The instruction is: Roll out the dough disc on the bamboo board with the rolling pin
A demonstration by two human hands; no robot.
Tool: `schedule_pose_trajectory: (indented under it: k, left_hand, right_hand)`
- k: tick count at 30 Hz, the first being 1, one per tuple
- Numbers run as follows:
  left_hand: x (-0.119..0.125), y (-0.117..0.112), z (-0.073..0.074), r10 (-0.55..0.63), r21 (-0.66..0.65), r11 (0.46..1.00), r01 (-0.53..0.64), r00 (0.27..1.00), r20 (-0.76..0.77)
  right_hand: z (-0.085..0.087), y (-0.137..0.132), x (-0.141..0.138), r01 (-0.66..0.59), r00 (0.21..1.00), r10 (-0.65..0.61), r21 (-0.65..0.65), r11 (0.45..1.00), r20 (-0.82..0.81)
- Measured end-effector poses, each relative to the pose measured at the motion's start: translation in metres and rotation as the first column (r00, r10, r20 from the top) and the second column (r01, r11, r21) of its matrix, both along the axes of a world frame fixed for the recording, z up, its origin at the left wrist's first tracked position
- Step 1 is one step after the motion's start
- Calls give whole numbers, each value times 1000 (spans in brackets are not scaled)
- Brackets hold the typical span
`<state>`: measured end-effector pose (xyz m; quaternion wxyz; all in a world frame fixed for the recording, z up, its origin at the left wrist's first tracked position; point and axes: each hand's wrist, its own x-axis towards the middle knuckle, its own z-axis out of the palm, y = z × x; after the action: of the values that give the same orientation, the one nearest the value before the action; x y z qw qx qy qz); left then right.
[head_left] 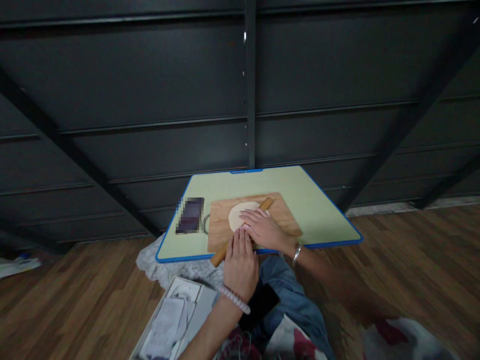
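Note:
A round flat piece of pale dough point(240, 212) lies on a wooden cutting board point(221, 227). A wooden rolling pin point(265, 204) lies diagonally across the dough. My left hand point(240, 262) rests flat on the pin's near end, fingers stretched out together. My right hand point(264, 229) lies flat on the pin's middle, over the dough, fingers extended. The board sits on a low pale-green table with a blue edge point(318, 210).
A dark phone-like object point(190, 215) lies on the table left of the board. A white tray holding papers point(176, 320) sits on the wood floor near my lap. A dark panelled wall point(150, 100) stands right behind the table.

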<state>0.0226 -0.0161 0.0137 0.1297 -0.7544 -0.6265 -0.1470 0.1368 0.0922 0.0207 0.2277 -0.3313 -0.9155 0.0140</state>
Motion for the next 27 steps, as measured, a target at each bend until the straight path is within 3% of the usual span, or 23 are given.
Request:
schedule_pose_trajectory:
  k: [4,7,15,21,27]
  left_hand:
    - [-1,-1,0,6,-13,1000,-6,1000,13]
    - [-10,6,-2,19,-3,1000,-19,1000,5]
    - [-53,65,3,60,-82,995,-60,998,2]
    - [-72,103,4,108,-124,986,-109,994,-12]
    - [-89,137,6,115,-262,960,-96,992,60]
  right_hand:
    - [0,-20,9,63,998,-63,0,998,-4]
    - [-1,-20,4,104,994,-104,15,994,10]
    - [1,32,-27,49,998,-49,3,999,35]
    - [7,62,-45,-2,995,4,-29,1000,98]
    - [14,91,-65,6,991,13,-142,990,131]
